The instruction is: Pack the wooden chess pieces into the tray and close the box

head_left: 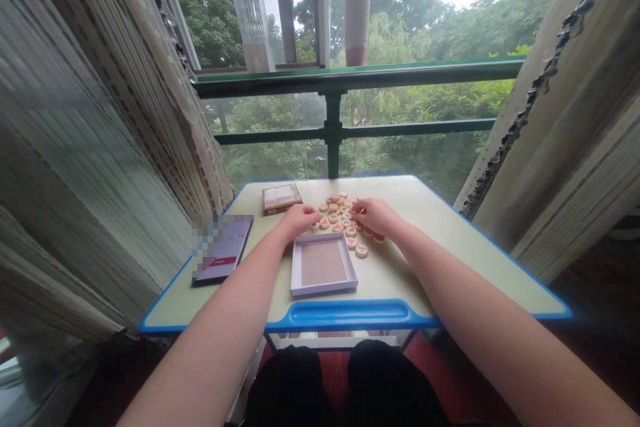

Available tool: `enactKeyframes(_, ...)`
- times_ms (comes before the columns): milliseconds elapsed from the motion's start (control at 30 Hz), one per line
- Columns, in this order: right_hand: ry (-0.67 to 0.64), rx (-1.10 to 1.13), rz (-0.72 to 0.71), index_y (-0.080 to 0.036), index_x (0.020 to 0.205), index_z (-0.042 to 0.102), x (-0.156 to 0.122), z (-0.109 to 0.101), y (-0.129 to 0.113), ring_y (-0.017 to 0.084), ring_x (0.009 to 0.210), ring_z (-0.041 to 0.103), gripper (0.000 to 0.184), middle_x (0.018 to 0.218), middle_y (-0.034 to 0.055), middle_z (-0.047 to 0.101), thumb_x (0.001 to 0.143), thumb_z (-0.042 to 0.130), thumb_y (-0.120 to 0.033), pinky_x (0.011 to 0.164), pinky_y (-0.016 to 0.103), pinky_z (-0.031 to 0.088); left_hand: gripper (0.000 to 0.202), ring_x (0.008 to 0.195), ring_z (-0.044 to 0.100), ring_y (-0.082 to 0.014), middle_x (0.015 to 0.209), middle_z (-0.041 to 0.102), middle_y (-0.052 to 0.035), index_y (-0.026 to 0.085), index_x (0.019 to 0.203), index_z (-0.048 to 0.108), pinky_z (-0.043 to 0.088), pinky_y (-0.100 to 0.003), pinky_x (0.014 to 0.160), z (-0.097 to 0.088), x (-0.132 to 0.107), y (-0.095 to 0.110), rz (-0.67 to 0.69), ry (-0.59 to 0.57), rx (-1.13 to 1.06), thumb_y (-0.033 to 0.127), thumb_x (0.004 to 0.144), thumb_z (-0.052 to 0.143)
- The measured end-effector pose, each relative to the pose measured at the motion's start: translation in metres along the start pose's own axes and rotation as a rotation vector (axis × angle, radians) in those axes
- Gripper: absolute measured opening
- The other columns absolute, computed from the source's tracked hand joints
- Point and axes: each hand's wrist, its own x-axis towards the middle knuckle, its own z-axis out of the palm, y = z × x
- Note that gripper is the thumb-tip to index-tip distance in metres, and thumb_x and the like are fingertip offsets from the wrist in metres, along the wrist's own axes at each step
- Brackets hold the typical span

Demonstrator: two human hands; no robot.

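The small round wooden game discs (343,217) lie just far of the shallow lilac cardboard tray (323,265). The left hand (299,219) and right hand (374,213) rest half-curled on them (any grip hidden). They are likely light, hard and slick, so pinch the rims.

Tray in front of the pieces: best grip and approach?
Likely the near wall of the tray, pinched over its rim from the person's side: it lies flat and open, walls thin and upright. The pieces, the left hand and the right hand crowd the far side.
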Motion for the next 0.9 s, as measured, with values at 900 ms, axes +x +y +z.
enactKeyframes(900, 0.255, 0.047, -0.094, -0.018, 0.089, 0.066, 0.01, 0.003, 0.002, 0.009, 0.057, 0.057, 0.022, 0.076, 0.0016, 0.067, 0.083, 0.046, -0.027, 0.057, 0.019, 0.042, 0.027, 0.05, 0.049, -0.0117, 0.052, 0.06, -0.0019, 0.015, 0.056, 0.064, 0.035, -0.025, 0.053, 0.003, -0.004, 0.005, 0.007, 0.028, 0.179, 0.039, 0.065, 0.056)
